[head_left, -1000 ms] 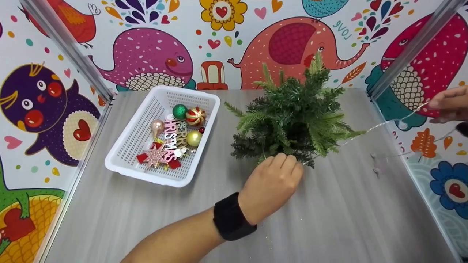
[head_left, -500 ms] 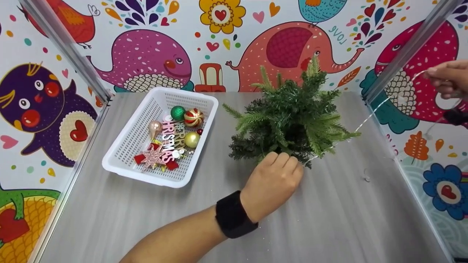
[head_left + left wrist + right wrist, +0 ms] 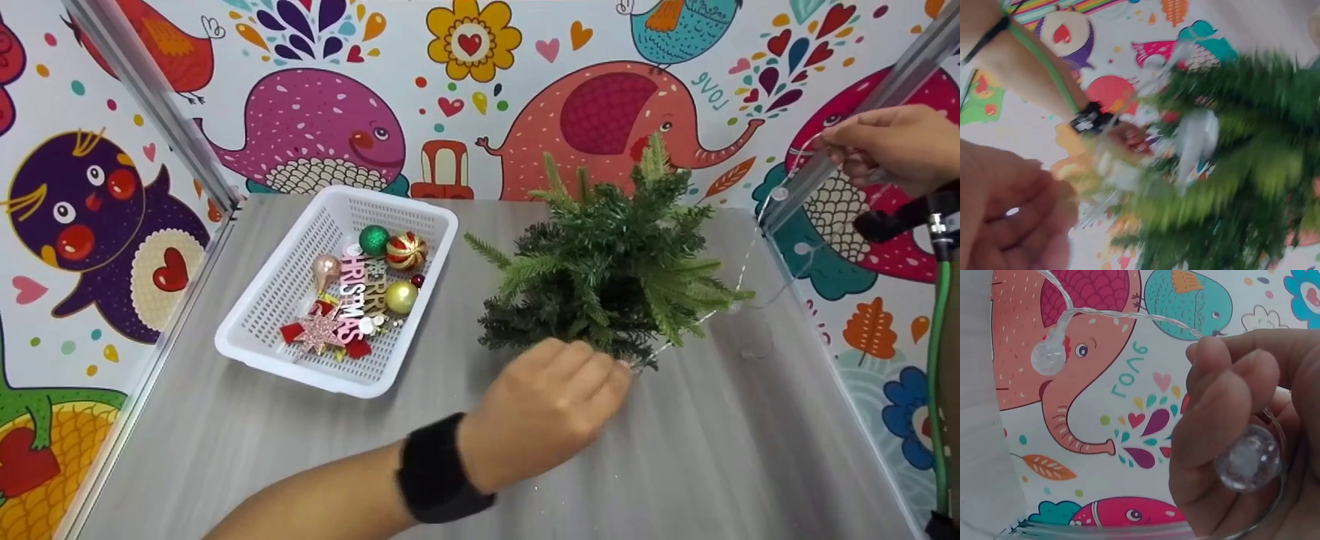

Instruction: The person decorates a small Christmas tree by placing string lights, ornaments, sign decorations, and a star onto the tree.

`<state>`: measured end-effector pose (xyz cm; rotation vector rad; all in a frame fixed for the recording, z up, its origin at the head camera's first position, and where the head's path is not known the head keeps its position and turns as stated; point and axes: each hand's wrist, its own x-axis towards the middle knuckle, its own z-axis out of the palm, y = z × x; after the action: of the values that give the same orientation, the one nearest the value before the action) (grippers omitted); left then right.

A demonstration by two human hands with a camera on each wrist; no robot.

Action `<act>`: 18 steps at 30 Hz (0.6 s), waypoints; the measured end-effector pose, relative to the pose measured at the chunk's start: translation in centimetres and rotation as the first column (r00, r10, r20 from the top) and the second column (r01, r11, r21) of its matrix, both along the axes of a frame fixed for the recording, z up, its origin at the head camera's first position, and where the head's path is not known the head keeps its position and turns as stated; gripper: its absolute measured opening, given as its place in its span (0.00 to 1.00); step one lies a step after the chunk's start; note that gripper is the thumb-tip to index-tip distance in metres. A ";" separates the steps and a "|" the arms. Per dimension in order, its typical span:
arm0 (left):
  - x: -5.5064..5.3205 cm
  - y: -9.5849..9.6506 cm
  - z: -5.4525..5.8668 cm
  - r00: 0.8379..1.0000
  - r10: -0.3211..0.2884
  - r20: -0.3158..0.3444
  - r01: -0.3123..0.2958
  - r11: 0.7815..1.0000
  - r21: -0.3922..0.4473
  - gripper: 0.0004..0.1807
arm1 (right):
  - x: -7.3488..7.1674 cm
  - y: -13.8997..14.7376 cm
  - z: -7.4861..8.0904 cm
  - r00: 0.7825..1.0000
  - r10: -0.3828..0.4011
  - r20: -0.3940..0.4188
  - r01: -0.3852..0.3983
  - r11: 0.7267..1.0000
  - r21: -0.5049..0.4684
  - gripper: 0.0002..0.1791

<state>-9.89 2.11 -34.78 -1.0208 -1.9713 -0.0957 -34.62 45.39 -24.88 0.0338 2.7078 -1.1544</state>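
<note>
A small green artificial Christmas tree (image 3: 607,262) stands right of centre. A clear wired string of fairy lights (image 3: 743,262) runs from its lower front branches up to my right hand (image 3: 892,142), raised at the right wall. In the right wrist view, thumb and fingers pinch the wire; one round clear bulb (image 3: 1048,357) hangs from the strand and another bulb (image 3: 1249,458) lies against the fingers. My left hand (image 3: 551,420), fingers curled, is at the tree's lower front, where the strand ends at its fingertips. The left wrist view is blurred, and the tree's base is hidden.
A white perforated basket (image 3: 259,319) at the left holds several ornaments: baubles, a pink glitter star (image 3: 321,330) and Merry Christmas lettering (image 3: 352,300). Cartoon-printed walls with metal corner posts (image 3: 161,112) enclose the grey tabletop (image 3: 315,442).
My right hand has risen and come further into view, drawing the strand upward and left. My left hand stays at the tree's lower front, shifting slightly. The head view has tilted a little.
</note>
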 end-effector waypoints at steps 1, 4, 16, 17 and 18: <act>-0.5 -0.8 0.9 1.000 -0.029 -0.010 0.030 0.998 0.047 0.06 | -0.3 -0.2 0.1 1.000 0.000 0.003 0.000 1.000 -0.011 0.17; -3.4 -3.7 3.6 0.996 -0.089 0.014 0.084 0.974 0.212 0.05 | -1.0 -1.0 0.2 1.000 -0.011 0.004 0.011 0.999 -0.050 0.16; -22.5 -10.8 9.9 0.573 0.061 0.817 -0.445 0.860 0.248 0.16 | -3.8 -5.9 0.4 0.986 0.152 0.075 -0.162 0.973 0.162 0.23; -23.8 -10.8 9.6 0.547 0.070 0.834 -0.444 0.869 0.218 0.16 | -4.1 -6.5 0.4 0.981 0.173 0.086 -0.185 0.968 0.170 0.23; -24.8 -10.8 9.4 0.526 0.069 0.848 -0.429 0.882 0.195 0.16 | -4.3 -7.1 0.4 0.977 0.187 0.098 -0.202 0.965 0.168 0.22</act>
<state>-34.73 -8.66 -25.37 -0.3870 -2.7754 -0.9297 -38.95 38.28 -24.52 -0.1526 2.6623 -0.8369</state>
